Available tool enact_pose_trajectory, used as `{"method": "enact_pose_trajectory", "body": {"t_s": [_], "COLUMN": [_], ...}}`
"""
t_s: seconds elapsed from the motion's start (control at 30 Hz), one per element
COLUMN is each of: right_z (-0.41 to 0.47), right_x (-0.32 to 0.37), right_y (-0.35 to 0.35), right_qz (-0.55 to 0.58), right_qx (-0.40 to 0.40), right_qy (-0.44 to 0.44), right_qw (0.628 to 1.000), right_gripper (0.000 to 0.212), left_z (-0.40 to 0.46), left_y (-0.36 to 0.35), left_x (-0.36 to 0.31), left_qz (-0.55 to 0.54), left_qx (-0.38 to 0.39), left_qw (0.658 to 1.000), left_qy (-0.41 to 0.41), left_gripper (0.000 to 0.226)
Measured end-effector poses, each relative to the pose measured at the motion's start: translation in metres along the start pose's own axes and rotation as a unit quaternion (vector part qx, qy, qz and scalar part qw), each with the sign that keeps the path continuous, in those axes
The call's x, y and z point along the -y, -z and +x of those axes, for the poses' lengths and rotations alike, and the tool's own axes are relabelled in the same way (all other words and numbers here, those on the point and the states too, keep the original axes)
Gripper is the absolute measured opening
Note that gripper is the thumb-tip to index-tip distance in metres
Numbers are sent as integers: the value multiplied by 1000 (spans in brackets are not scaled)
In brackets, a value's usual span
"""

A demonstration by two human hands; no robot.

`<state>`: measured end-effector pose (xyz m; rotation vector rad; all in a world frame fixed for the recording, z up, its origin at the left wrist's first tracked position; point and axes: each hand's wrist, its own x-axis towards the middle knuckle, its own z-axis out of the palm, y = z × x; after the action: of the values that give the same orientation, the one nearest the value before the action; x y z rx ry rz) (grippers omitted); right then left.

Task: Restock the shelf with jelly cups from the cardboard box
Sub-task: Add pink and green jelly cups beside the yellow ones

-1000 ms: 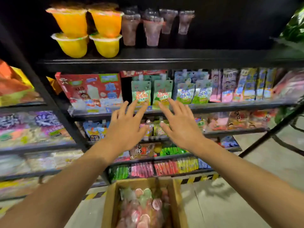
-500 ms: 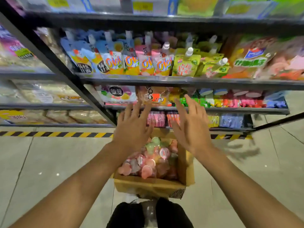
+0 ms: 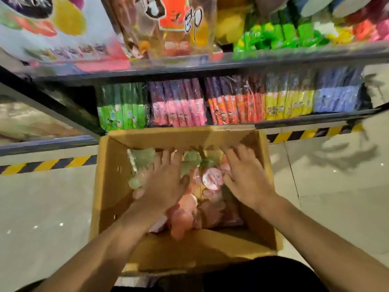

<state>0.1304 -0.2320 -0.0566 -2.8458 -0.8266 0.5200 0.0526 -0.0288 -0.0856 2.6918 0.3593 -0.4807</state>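
Note:
An open cardboard box (image 3: pixel 109 186) stands on the floor in front of the shelf (image 3: pixel 294 121), holding several pink and green jelly cups (image 3: pixel 211 179). Both my hands are down inside it. My left hand (image 3: pixel 166 182) lies flat on the cups with its fingers stretched toward the far wall. My right hand (image 3: pixel 246 175) rests on the cups at the box's right side, fingers spread and slightly bent. Neither hand plainly grips a cup. The cups under my palms are hidden.
The bottom shelf row holds green, pink, orange, yellow and blue sachet packs (image 3: pixel 231 102). Above it lie bagged snacks (image 3: pixel 164 26). Yellow-black hazard tape (image 3: pixel 48 163) runs along the pale tiled floor (image 3: pixel 42 207). My dark clothing (image 3: pixel 263 275) shows at the bottom edge.
My view dropped from the upper shelves to the box. Both hands came down from in front of the shelf into the box and now rest on the jelly cups.

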Motion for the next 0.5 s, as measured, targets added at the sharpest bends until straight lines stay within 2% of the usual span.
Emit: {"method": "enact_pose_trajectory", "body": {"t_s": [0.1, 0.23, 0.3, 0.33, 0.4, 0.5], "right_z": [20, 45, 63, 74, 90, 106], "right_x": [-18, -34, -36, -36, -30, -19], "right_y": [-60, -130, -161, -176, -199, -219], "right_qz": [-38, 22, 26, 17, 10, 58], "right_qx": [20, -26, -12, -4, 35, 50], "right_qy": [32, 73, 90, 81, 32, -2], "right_qw": [999, 997, 996, 997, 999, 997], "right_gripper": [53, 63, 72, 75, 68, 66], "left_z": [31, 61, 73, 77, 81, 81], "left_y": [-58, -117, -142, -152, -168, -181], "left_x": [19, 48, 63, 70, 79, 85], "left_qz": [-6, 29, 35, 39, 53, 68], "left_qx": [1, 2, 12, 22, 34, 17], "left_qw": [1000, 1000, 999, 999, 998, 997], "left_qy": [-6, -2, -1, 0, -7, -28], "left_gripper": [76, 79, 81, 82, 88, 97]}}
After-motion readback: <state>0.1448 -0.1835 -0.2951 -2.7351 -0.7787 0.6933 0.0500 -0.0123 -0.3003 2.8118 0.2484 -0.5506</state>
